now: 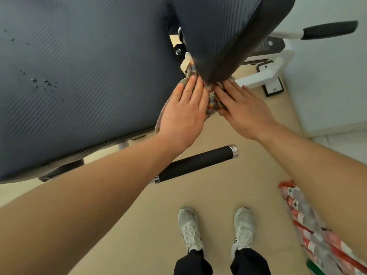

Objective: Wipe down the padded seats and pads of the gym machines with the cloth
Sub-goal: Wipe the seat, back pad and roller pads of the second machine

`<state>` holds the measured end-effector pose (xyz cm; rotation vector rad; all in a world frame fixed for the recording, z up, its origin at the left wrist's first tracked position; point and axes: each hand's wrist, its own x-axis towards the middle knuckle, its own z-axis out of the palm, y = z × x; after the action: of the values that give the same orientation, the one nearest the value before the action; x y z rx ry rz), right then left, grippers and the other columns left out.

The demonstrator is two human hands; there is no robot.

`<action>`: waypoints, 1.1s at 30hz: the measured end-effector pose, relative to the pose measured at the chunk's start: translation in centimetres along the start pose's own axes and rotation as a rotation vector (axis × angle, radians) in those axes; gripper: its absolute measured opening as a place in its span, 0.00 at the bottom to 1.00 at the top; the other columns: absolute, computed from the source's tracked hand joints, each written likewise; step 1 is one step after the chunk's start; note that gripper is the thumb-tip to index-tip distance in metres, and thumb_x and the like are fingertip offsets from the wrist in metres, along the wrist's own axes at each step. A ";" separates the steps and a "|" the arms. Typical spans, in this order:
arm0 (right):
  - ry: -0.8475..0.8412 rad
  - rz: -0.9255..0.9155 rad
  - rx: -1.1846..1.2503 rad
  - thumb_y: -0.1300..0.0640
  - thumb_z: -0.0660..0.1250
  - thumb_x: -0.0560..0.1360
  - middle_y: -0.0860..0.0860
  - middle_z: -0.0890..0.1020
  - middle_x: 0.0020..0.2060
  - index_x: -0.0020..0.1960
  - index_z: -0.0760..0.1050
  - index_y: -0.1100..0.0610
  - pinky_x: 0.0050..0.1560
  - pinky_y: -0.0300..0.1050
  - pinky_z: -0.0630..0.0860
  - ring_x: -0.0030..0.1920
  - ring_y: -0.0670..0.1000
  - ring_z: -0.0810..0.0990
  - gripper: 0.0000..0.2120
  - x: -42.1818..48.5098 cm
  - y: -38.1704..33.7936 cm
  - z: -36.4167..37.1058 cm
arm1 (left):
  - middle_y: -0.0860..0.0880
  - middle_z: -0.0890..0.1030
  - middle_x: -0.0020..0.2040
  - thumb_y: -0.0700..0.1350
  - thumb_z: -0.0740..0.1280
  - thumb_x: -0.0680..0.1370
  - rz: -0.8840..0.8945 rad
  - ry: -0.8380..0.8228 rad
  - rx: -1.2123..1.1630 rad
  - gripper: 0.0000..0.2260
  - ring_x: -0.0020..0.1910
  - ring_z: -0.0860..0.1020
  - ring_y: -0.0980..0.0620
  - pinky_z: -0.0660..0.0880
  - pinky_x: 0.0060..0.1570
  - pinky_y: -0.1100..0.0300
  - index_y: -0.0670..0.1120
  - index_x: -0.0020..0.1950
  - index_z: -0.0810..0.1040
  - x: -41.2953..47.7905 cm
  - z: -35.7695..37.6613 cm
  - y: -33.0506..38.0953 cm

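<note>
as the cloth (213, 104) wraps the pad (222, 36) tip, left hand (183, 114) and right hand (245, 114) press it under straight fingers (198, 90)

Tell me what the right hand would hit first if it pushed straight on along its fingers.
The right hand presses the cloth. Going straight on, up-left in the picture, it would likely meet the lower end of the narrow dark pad just beyond its fingertips, though depth is unclear.

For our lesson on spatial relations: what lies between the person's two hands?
In the head view, the bunched cloth lies between the left hand and right hand, at the pad tip.
</note>
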<state>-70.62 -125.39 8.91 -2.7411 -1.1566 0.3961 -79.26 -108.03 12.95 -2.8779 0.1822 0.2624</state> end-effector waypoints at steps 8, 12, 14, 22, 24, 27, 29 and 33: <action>0.204 -0.247 -0.073 0.49 0.67 0.78 0.58 0.70 0.75 0.77 0.67 0.55 0.72 0.58 0.68 0.74 0.62 0.70 0.29 1.9 -4.1 -0.4 | 0.38 0.56 0.81 0.52 0.52 0.86 0.097 -0.001 0.029 0.27 0.80 0.55 0.39 0.55 0.78 0.43 0.39 0.81 0.54 -5.6 -0.2 -6.4; 0.155 -0.499 -0.059 0.44 0.58 0.80 0.60 0.63 0.79 0.79 0.62 0.56 0.78 0.58 0.60 0.79 0.61 0.62 0.30 4.3 -10.4 -1.4 | 0.38 0.58 0.80 0.55 0.50 0.84 0.041 -0.077 0.057 0.30 0.80 0.56 0.39 0.56 0.77 0.42 0.39 0.80 0.56 -12.1 -1.4 -11.8; 0.087 -0.482 -0.059 0.40 0.56 0.80 0.59 0.55 0.81 0.82 0.55 0.54 0.80 0.57 0.55 0.81 0.59 0.54 0.35 4.6 -12.3 -1.6 | 0.39 0.54 0.81 0.58 0.47 0.84 0.003 -0.111 0.041 0.31 0.80 0.53 0.40 0.55 0.78 0.42 0.40 0.81 0.53 -13.8 -2.0 -13.2; -0.016 -0.295 0.078 0.38 0.39 0.81 0.58 0.43 0.82 0.82 0.43 0.57 0.81 0.57 0.47 0.82 0.56 0.41 0.35 4.5 -16.8 -3.0 | 0.42 0.50 0.82 0.58 0.43 0.86 -0.197 -0.078 -0.055 0.29 0.81 0.48 0.44 0.51 0.79 0.46 0.41 0.82 0.50 -13.5 -2.1 -12.3; -0.004 -0.260 0.110 0.39 0.40 0.82 0.58 0.44 0.82 0.82 0.44 0.58 0.81 0.56 0.44 0.82 0.56 0.41 0.35 6.1 -19.4 -3.8 | 0.43 0.49 0.82 0.58 0.42 0.85 -0.281 -0.085 -0.078 0.29 0.82 0.48 0.45 0.50 0.79 0.47 0.42 0.82 0.49 -14.9 -2.2 -14.5; 0.001 -0.212 0.159 0.37 0.43 0.82 0.57 0.42 0.82 0.82 0.43 0.56 0.81 0.55 0.41 0.82 0.56 0.39 0.35 10.6 -23.4 -5.3 | 0.45 0.44 0.83 0.60 0.41 0.84 -0.498 -0.131 -0.113 0.31 0.82 0.44 0.48 0.45 0.79 0.51 0.43 0.82 0.44 -15.6 -2.6 -20.0; -0.026 -0.164 0.172 0.37 0.43 0.83 0.56 0.39 0.82 0.82 0.41 0.56 0.81 0.55 0.40 0.82 0.56 0.38 0.35 14.2 -25.4 -6.5 | 0.46 0.40 0.82 0.61 0.40 0.83 -0.646 -0.205 -0.180 0.32 0.81 0.40 0.49 0.42 0.79 0.51 0.44 0.82 0.39 -13.7 -2.8 -23.4; -0.034 -0.124 0.177 0.38 0.43 0.83 0.57 0.40 0.82 0.83 0.42 0.56 0.81 0.56 0.40 0.82 0.56 0.38 0.35 16.0 -26.8 -6.9 | 0.42 0.43 0.82 0.59 0.40 0.83 -0.722 -0.158 -0.181 0.32 0.81 0.43 0.44 0.46 0.80 0.47 0.41 0.82 0.43 -12.8 -2.4 -22.8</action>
<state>-76.19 -95.45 18.71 -2.5062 -1.2289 0.5048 -88.01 -85.40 22.98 -2.8449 -0.9267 0.3683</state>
